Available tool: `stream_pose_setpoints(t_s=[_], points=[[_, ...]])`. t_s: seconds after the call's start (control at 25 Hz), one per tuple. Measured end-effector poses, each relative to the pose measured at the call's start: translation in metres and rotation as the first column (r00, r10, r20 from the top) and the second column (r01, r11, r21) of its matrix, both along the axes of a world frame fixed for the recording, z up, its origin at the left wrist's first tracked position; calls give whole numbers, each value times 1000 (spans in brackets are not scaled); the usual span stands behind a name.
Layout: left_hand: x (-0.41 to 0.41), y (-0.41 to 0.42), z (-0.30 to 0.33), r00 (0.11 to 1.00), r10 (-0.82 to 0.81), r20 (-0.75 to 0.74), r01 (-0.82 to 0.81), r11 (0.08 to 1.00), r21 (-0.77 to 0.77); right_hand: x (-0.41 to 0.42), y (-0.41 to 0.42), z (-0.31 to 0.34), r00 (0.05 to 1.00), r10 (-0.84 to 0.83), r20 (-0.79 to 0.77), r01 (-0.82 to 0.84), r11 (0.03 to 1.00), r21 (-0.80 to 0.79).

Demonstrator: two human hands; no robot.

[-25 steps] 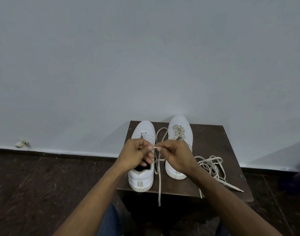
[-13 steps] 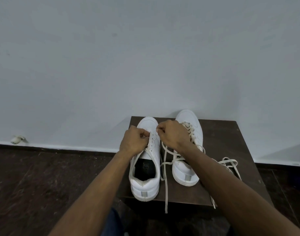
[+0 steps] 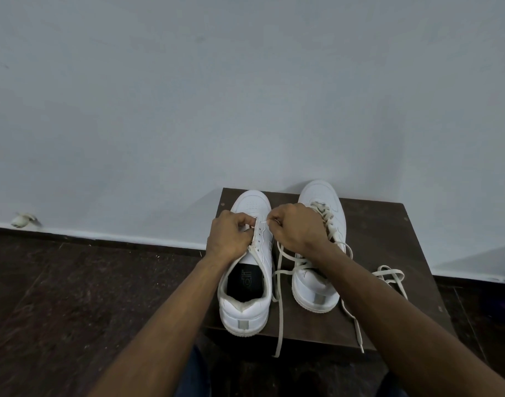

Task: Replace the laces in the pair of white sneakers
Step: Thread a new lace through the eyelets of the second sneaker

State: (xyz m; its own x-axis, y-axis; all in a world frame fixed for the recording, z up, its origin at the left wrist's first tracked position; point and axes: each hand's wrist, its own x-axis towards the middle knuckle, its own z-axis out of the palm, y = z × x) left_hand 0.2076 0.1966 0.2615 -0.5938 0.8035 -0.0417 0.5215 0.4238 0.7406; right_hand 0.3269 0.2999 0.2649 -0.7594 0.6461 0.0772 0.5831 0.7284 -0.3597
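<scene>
Nearest, at the bottom edge, blue jeans (image 3: 195, 376) between two bare forearms reaching forward. Just beyond, a small dark wooden table (image 3: 388, 230) standing on a dark floor (image 3: 73, 296), pushed against a pale wall (image 3: 245, 96).

On the table, two white sneakers side by side, heels toward the viewer, toes toward the wall. Left sneaker (image 3: 245, 310) open at the top, dark insole visible inside, no lace threaded through the lower eyelets. Right sneaker (image 3: 317, 293) with a cream lace (image 3: 328, 222) crossing its front eyelets.

A second, loose lace (image 3: 280, 310) trailing down between the two sneakers, its end hanging past the near table edge. More loose lace (image 3: 388, 276) looped on the table to the right of the right sneaker, another end reaching the near edge.

Farther on, over the front eyelets of the left sneaker, both hands close together. Left hand (image 3: 231, 236) with fingers curled, gripping the left eyelet flap of that sneaker. Right hand (image 3: 294, 227) with fingers curled, pinching the thin lace tip (image 3: 264, 222) right at a top eyelet, tip pointing toward the left fingers, nearly touching them.

Far left along the base of the wall, a small pale blurred object (image 3: 23, 219).
</scene>
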Motion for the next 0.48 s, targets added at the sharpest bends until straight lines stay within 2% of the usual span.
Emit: stream_pose_setpoints(t_s=[0.28,0.36,0.48], points=[[1,0,-1,1000,10,-5,-10,999,-36,-14,-10,24,933,103,345,-209,935,288],[0,0,-2,1000,0,2,0,1000,-29,-16,-10,29,913,104,394,-230,929,289],[-1,1,-5,1000,-2,16,2,1000,-29,-19,-10,27,914,120,388,-230,940,251]])
